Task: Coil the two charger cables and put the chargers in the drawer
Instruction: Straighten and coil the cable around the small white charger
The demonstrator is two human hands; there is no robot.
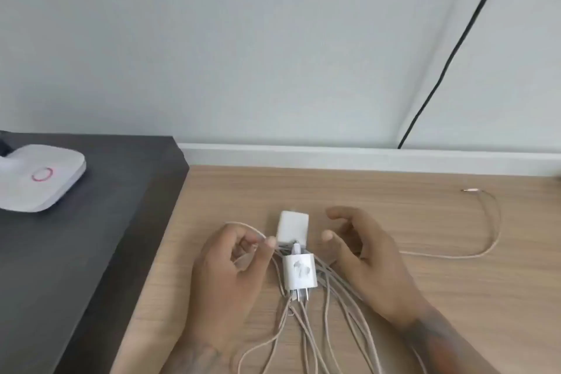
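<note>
Looking down at a light wooden table (pixel 394 215), we see two white chargers (pixel 300 271) lying end to end between our hands, their long axis running away from us. Our left hand (pixel 230 270) pinches a pale cable (pixel 247 226) between thumb and forefinger, just left of the far charger (pixel 293 226). Our right hand (pixel 361 255) hovers beside them, fingers loosely spread, holding nothing. Loose cable strands (pixel 334 313) trail toward us; one loop runs far right. We judge the left hand nearer the cable. No drawer shows.
</note>
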